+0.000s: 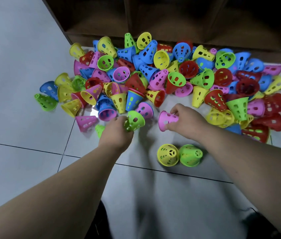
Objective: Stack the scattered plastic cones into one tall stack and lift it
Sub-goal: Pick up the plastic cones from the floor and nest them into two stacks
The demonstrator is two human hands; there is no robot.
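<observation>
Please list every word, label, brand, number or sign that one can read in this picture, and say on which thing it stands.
No text can be read anywhere in this picture.
Green cone in the left hand, pink cone in the right hand: only holes, no print.
Upright yellow cone and upright green cone: a moulded spoke shape on top, no letter.
Wooden shelf, floor tiles: no writing.
</observation>
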